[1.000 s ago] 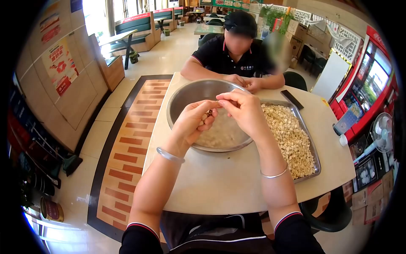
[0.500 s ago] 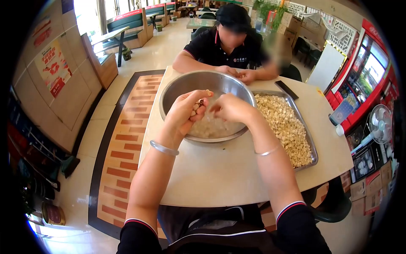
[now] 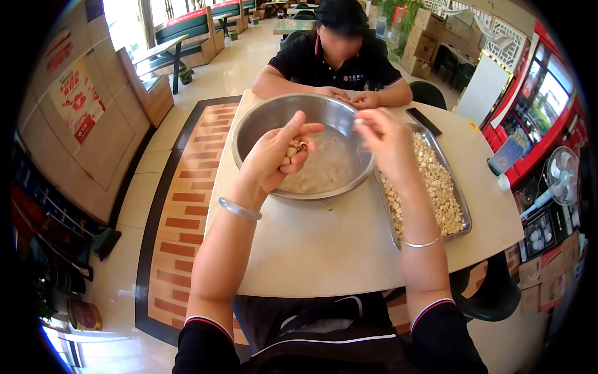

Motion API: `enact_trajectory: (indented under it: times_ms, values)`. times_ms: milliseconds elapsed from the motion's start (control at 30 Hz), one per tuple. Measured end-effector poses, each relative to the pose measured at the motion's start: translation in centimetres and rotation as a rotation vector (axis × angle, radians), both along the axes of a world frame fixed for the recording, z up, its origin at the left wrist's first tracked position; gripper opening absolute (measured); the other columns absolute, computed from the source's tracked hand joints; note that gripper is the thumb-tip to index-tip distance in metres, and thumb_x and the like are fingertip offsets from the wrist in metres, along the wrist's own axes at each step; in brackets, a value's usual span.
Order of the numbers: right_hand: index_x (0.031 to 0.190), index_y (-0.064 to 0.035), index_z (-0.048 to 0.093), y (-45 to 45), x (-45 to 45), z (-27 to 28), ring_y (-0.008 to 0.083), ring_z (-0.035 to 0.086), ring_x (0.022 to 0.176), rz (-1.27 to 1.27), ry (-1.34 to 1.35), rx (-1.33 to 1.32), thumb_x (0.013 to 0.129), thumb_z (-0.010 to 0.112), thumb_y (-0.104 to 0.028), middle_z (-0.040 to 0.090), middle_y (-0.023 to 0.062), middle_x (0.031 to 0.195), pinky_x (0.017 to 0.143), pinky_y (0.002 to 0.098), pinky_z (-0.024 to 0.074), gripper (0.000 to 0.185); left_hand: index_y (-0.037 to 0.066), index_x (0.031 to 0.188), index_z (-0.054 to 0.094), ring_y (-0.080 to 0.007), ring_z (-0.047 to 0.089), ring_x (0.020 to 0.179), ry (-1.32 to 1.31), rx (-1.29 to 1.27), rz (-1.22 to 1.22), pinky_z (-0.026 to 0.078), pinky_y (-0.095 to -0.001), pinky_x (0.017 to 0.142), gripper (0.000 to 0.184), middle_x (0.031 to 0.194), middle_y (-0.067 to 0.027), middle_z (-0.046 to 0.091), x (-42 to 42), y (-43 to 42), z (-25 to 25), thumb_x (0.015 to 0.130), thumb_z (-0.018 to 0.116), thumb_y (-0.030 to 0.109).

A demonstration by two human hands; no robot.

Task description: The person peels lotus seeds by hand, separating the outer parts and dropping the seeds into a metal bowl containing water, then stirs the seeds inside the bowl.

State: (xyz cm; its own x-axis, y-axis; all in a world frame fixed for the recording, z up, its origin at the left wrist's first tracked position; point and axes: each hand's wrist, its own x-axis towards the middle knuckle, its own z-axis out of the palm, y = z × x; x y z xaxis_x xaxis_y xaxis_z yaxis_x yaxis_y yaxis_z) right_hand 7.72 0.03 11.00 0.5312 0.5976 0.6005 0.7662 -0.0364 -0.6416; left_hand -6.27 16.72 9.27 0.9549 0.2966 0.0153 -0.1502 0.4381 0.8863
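Observation:
My left hand (image 3: 280,153) is over the left part of a big steel bowl (image 3: 242,146). Its lower fingers curl round several pale, nut-like pieces (image 3: 291,151), one with a dark patch, while the thumb and index finger stretch out. My right hand (image 3: 386,140) is raised above the bowl's right rim, beside the tray. Its thumb and fingers pinch a small pale piece (image 3: 358,121). In the bowl, cloudy water (image 3: 324,162) covers more pale pieces. To the right, a metal tray (image 3: 462,212) is filled with cream-coloured pieces (image 3: 436,187), partly hidden behind my right forearm.
Across the cream table (image 3: 311,255) sits a person (image 3: 342,56) in a dark cap and shirt, hands together near the bowl's far rim. A black phone-like object (image 3: 423,121) lies behind the tray. A white fan (image 3: 560,177) and red fridge (image 3: 536,100) stand at right.
My right hand has moved from over the middle of the bowl to the right, towards the tray. My left hand stays over the bowl, its thumb and index finger now apart.

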Motion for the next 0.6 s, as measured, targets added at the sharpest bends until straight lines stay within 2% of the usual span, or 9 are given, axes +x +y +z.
enact_trajectory:
  times_ms: [33, 67, 167, 233, 300, 367, 467, 567, 600]
  values:
    - [0.106, -0.0003, 0.065, -1.8, 1.9, -0.5, 0.0217, 0.064, 0.077, -0.169, -0.312, -0.204, 0.087, 0.063, -0.007, 0.064, 0.0121, 0.097, 0.073, 0.0326, 0.0519, 0.021, -0.006, 0.113, 0.057, -0.0036, 0.036, 0.049, -0.006, -0.058, 0.008, 0.023, -0.0170, 0.040, 0.042, 0.076, -0.0026, 0.056, 0.0, 0.3, 0.0, 0.100, 0.050, 0.034]
    - [0.110, -0.0016, 0.066, -3.1, 3.1, -1.5, 0.0255, 0.062, 0.088, -0.311, -0.317, -0.488, 0.086, 0.065, -0.008, 0.063, 0.0123, 0.103, 0.082, 0.0353, 0.0508, 0.025, -0.006, 0.114, 0.057, -0.0037, 0.036, 0.050, -0.013, -0.069, 0.009, 0.024, -0.0168, 0.040, 0.042, 0.077, -0.0030, 0.057, 0.1, 0.5, 0.0, 0.101, 0.050, 0.033]
    - [0.112, -0.0027, 0.067, -4.1, 2.1, -2.2, 0.0263, 0.059, 0.094, -0.377, -0.702, -0.377, 0.084, 0.067, -0.009, 0.061, 0.0112, 0.103, 0.086, 0.0340, 0.0495, 0.029, -0.007, 0.115, 0.056, -0.0042, 0.038, 0.051, -0.024, -0.083, 0.019, 0.025, -0.0169, 0.040, 0.042, 0.079, -0.0046, 0.058, 0.3, 0.6, -0.4, 0.100, 0.051, 0.031]
    - [0.098, -0.0047, 0.071, -1.8, -1.1, -0.3, 0.0233, 0.059, 0.092, -0.162, -0.471, -0.116, 0.081, 0.070, -0.010, 0.062, 0.0062, 0.096, 0.083, 0.0336, 0.0490, 0.019, -0.008, 0.113, 0.058, -0.0046, 0.042, 0.052, -0.011, -0.046, 0.045, 0.027, -0.0179, 0.040, 0.040, 0.078, -0.0064, 0.059, 0.4, 0.5, -0.6, 0.099, 0.053, 0.030]
    - [0.094, -0.0057, 0.072, 0.5, -3.3, 0.6, 0.0240, 0.059, 0.091, 0.066, -0.340, -0.014, 0.081, 0.070, -0.012, 0.062, 0.0057, 0.091, 0.078, 0.0341, 0.0488, 0.014, -0.008, 0.110, 0.059, -0.0049, 0.043, 0.051, 0.014, -0.037, 0.075, 0.027, -0.0180, 0.040, 0.037, 0.077, -0.0067, 0.059, 0.2, 0.3, -0.5, 0.100, 0.052, 0.027]
    - [0.092, -0.0057, 0.072, 2.6, -4.2, 0.4, 0.0246, 0.059, 0.089, 0.069, -0.399, -0.041, 0.081, 0.070, -0.012, 0.062, 0.0058, 0.089, 0.076, 0.0339, 0.0491, 0.012, -0.008, 0.107, 0.060, -0.0053, 0.044, 0.051, 0.017, -0.025, 0.093, 0.027, -0.0182, 0.039, 0.034, 0.077, -0.0067, 0.059, 0.1, 0.3, -0.4, 0.100, 0.052, 0.025]
    - [0.090, -0.0042, 0.072, 4.2, -3.8, -0.4, 0.0235, 0.061, 0.082, 0.142, -0.346, -0.088, 0.081, 0.069, -0.011, 0.062, 0.0063, 0.086, 0.071, 0.0326, 0.0500, 0.011, -0.007, 0.101, 0.062, -0.0059, 0.046, 0.051, -0.012, -0.002, 0.088, 0.027, -0.0185, 0.039, 0.031, 0.076, -0.0062, 0.059, 0.3, 0.8, -1.1, 0.100, 0.050, 0.022]
    - [0.088, -0.0030, 0.071, 4.7, -3.3, -1.7, 0.0192, 0.062, 0.072, 0.145, -0.089, 0.063, 0.082, 0.070, -0.010, 0.064, 0.0065, 0.083, 0.066, 0.0290, 0.0499, 0.009, -0.006, 0.101, 0.062, -0.0058, 0.046, 0.052, -0.024, -0.044, 0.061, 0.027, -0.0184, 0.039, 0.030, 0.077, -0.0060, 0.060, 0.0, 0.6, -0.6, 0.100, 0.050, 0.022]
    - [0.088, -0.0012, 0.070, 5.0, -2.9, -2.3, 0.0121, 0.060, 0.066, 0.200, 0.088, 0.173, 0.085, 0.069, -0.009, 0.066, 0.0039, 0.079, 0.062, 0.0249, 0.0485, 0.009, -0.007, 0.103, 0.062, -0.0051, 0.046, 0.052, -0.018, -0.051, 0.096, 0.027, -0.0178, 0.039, 0.030, 0.079, -0.0062, 0.060, 0.0, 0.4, -0.4, 0.099, 0.051, 0.021]
